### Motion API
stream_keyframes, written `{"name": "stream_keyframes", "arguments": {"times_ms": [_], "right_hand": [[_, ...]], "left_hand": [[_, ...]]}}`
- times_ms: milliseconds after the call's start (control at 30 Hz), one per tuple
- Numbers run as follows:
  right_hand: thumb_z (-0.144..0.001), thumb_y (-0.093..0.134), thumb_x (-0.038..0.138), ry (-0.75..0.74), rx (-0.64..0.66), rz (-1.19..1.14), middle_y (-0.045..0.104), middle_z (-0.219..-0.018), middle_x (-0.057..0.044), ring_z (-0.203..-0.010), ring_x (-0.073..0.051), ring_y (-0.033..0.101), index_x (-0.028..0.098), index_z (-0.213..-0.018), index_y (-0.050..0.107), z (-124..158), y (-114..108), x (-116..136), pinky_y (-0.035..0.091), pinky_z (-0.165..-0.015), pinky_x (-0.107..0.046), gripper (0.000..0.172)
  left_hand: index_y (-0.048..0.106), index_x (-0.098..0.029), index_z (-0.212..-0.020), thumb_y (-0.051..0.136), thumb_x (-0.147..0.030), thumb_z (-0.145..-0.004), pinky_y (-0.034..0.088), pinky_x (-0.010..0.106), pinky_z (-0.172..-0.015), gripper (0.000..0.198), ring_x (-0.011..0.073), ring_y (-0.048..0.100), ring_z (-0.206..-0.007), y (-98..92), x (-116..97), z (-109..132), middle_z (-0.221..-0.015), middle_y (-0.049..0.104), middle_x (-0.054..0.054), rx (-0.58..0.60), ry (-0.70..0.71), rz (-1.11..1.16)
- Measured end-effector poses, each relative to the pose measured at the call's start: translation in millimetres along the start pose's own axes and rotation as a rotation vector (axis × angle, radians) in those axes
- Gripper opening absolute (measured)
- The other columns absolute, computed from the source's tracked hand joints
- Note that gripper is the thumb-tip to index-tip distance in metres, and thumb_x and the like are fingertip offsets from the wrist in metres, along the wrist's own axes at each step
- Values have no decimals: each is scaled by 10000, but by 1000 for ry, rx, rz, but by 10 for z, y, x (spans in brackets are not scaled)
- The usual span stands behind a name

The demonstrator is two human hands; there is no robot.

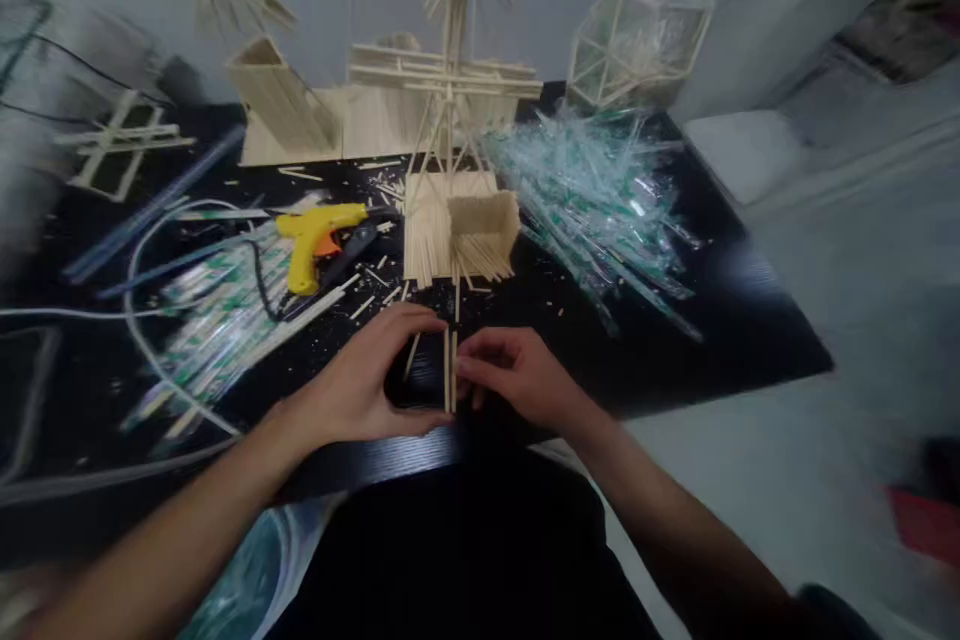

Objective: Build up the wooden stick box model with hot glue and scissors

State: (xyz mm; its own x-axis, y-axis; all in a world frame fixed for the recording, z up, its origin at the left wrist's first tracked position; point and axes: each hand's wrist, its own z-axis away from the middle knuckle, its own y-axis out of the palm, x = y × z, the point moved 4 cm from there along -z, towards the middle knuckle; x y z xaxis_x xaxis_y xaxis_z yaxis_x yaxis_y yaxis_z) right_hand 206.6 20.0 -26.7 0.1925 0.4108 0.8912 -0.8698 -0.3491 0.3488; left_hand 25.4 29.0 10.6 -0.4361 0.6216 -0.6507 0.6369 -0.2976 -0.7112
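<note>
My left hand (375, 375) curves round a pair of thin wooden sticks (448, 375), thumb at the near end and fingertips at the far end. The sticks stand side by side, with a narrow gap between them. From the right, my right hand (521, 372) is closed with its thumb and fingertips at the right-hand stick. Just beyond them, loose sticks (484, 258) lie in and before an open wooden box (487, 215) on a wooden board (426, 210). Left of these rests a yellow glue gun (311, 235) with an orange trigger.
Wooden stick structures (450, 75) rise at the back of the black table (720, 360). Clear plastic wrappers (592, 190) pile up on the right. Packaged sticks (225, 335) and a white cable (135, 320) lie left. A bin (255, 570) stands below the table edge.
</note>
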Motion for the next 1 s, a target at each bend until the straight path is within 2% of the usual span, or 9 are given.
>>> {"name": "stream_keyframes", "arguments": {"times_ms": [133,300,400,467,567,700,833,1000], "right_hand": [[-773,844,440,-9,-8,9,726,-692,-27,-605,-137,688,129,-846,725,-2,-35,0,549,-511,-224,341],[-792,837,415,-25,-38,3,713,-677,-10,-581,-120,668,148,-830,720,19,-74,45,558,-539,-234,293],[-808,827,391,-33,-48,-5,713,-678,-6,-579,-116,664,155,-831,718,24,-84,56,564,-561,-242,261],[-820,818,371,-37,-54,-6,719,-688,-7,-580,-113,664,155,-837,720,20,-90,48,564,-573,-243,238],[-825,815,352,-47,-59,-10,724,-698,-8,-586,-109,669,150,-849,722,8,-93,27,563,-584,-235,223],[-809,828,376,-56,-44,-12,730,-708,-9,-600,-119,683,152,-866,724,-8,-80,-3,568,-588,-241,253],[-787,845,397,-47,-27,-16,735,-718,-11,-603,-122,690,152,-880,731,-12,-58,-12,576,-594,-245,286],[-779,844,428,-45,-31,23,731,-702,-12,-593,-128,684,149,-869,734,-6,-32,3,587,-603,-263,314]], "left_hand": [[505,-196,-1291,874,-363,-696,539,398,-916,720,261,610,-1084,-140,25,6,-1191,602,109,-70,-5,-21],[561,-232,-1304,918,-337,-612,542,424,-826,787,254,593,-965,-438,200,118,-1138,581,93,-344,-7,66],[562,-258,-1329,895,-357,-637,542,458,-844,775,267,591,-988,-506,285,162,-1184,540,101,-410,-40,139],[556,-250,-1343,888,-355,-647,546,452,-827,778,266,592,-986,-476,266,150,-1187,551,106,-385,-29,115],[554,-219,-1339,901,-353,-649,561,420,-808,784,256,608,-980,-346,158,96,-1161,606,105,-268,15,17],[519,-202,-1381,879,-401,-720,555,448,-958,778,286,633,-1125,-125,58,48,-1253,629,131,-86,16,-35],[493,-210,-1416,849,-453,-760,538,474,-1024,785,300,632,-1188,-12,55,46,-1303,625,147,-35,28,-34],[483,-222,-1416,848,-467,-764,531,466,-1045,787,294,622,-1211,41,86,48,-1320,611,142,-5,10,-16]]}}
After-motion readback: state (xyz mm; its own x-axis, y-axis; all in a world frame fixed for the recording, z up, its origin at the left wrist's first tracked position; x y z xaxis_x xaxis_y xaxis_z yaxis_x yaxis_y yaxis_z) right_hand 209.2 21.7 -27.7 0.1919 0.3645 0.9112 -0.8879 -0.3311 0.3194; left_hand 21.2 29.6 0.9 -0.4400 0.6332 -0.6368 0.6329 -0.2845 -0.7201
